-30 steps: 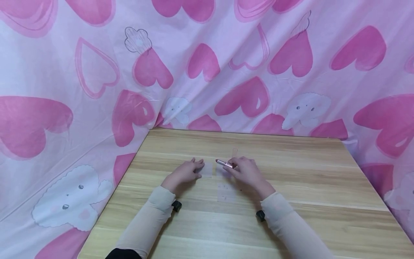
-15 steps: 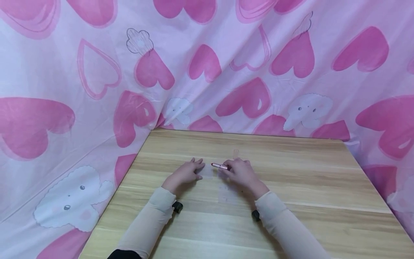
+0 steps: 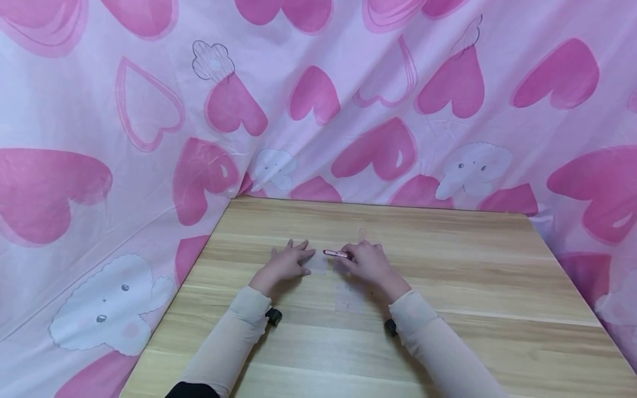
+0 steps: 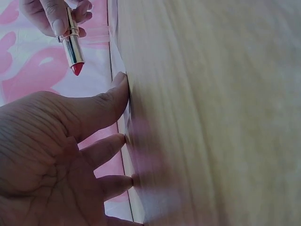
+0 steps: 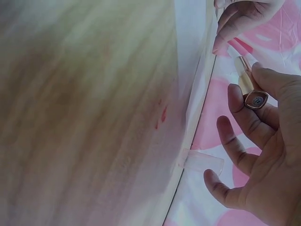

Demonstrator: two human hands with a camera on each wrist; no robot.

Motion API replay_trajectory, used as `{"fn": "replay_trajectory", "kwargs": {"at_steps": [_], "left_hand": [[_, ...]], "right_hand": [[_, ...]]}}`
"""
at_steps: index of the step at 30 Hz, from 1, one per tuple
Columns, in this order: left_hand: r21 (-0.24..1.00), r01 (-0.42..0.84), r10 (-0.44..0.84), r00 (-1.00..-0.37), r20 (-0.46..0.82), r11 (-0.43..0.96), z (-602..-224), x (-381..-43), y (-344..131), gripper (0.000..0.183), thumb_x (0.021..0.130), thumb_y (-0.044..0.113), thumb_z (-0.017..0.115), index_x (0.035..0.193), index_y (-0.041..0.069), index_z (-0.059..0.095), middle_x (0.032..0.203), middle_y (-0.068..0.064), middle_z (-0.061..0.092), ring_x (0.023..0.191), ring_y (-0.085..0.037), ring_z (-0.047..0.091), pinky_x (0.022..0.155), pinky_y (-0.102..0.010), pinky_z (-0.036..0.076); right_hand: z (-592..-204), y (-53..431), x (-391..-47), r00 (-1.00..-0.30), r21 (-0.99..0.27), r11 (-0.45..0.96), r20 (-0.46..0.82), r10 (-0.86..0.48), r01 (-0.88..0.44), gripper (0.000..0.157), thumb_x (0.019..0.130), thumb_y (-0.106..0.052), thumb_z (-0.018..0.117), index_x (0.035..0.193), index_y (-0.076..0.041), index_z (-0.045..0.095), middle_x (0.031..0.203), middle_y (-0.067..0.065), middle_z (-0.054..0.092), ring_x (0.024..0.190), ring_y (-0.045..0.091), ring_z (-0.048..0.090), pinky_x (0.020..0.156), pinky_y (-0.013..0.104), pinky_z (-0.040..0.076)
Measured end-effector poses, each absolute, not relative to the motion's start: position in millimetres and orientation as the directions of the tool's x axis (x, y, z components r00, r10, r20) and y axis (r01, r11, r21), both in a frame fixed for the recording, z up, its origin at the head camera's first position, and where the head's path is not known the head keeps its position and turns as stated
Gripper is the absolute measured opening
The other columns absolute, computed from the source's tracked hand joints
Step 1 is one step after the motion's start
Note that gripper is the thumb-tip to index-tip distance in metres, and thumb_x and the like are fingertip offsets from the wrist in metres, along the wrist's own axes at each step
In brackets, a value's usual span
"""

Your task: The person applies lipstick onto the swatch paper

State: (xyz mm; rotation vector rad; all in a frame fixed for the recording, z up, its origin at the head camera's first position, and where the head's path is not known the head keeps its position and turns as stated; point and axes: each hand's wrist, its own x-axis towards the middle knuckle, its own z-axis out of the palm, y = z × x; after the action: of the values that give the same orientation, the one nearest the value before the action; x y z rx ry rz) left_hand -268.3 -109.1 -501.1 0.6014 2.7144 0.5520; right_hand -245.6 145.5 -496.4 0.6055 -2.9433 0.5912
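An uncapped lipstick [image 3: 336, 254] with a red tip is pinched between the thumb and fingers of my right hand [image 3: 370, 264]. Its gold tube [image 4: 72, 47] and red tip show in the left wrist view, tip pointing toward my left hand. My left hand [image 3: 285, 262] lies with straight, spread fingers, the fingertips resting on a thin whitish sheet [image 3: 320, 266] on the table. In the head view a small gap separates the lipstick tip from the left fingers. Whether the tip touches the sheet, I cannot tell.
A clear cap [image 3: 363, 234] stands on the wooden table [image 3: 478, 276] just beyond my right hand. A second thin sheet [image 3: 348, 301] with small reddish marks [image 5: 163, 114] lies nearer me. Pink heart-print cloth [image 3: 373, 149] hangs behind and to the left.
My right hand has shifted left with the lipstick, whose tip now sits closer to the left hand and lies more level. The left fingers have spread a little wider.
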Motion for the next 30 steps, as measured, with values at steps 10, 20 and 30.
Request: {"fn": "replay_trajectory", "kwargs": {"at_steps": [10,20,30], "left_hand": [[0.412,0.312,0.421,-0.884,-0.205,0.856,-499.7,-268.1,-108.1,0.062,0.088,0.034,0.077,0.145,0.029,0.055,0.164,-0.001,0.027,0.145,-0.057,0.008,0.102,-0.084,0.001],[0.428,0.303,0.419,-0.884,-0.209,0.852,-500.7,-268.5,-109.6,0.061,0.088,0.034,0.077,0.145,0.029,0.055,0.164,-0.001,0.027,0.145,-0.056,0.008,0.101,-0.085,0.0],[0.419,0.312,0.423,-0.882,-0.205,0.853,-499.1,-267.6,-110.6,0.06,0.089,0.035,0.076,0.145,0.029,0.055,0.164,-0.002,0.027,0.145,-0.057,0.009,0.101,-0.085,0.001]], "right_hand": [[-494.0,143.4,-245.8,-0.933,-0.35,0.867,0.082,-0.349,-0.355,0.025,0.096,-0.048,0.064,0.103,-0.027,0.075,0.075,-0.019,0.06,0.075,0.011,0.054,0.083,0.05,0.042],[-493.7,130.3,-248.3,-0.939,-0.322,0.884,0.073,-0.335,-0.34,0.023,0.096,-0.046,0.066,0.102,-0.027,0.076,0.075,-0.018,0.064,0.076,0.012,0.056,0.084,0.051,0.041],[-497.7,120.8,-250.1,-0.946,-0.301,0.897,0.069,-0.317,-0.323,0.025,0.098,-0.045,0.062,0.1,-0.024,0.076,0.091,-0.011,0.073,0.09,0.02,0.063,0.086,0.052,0.041]]}}
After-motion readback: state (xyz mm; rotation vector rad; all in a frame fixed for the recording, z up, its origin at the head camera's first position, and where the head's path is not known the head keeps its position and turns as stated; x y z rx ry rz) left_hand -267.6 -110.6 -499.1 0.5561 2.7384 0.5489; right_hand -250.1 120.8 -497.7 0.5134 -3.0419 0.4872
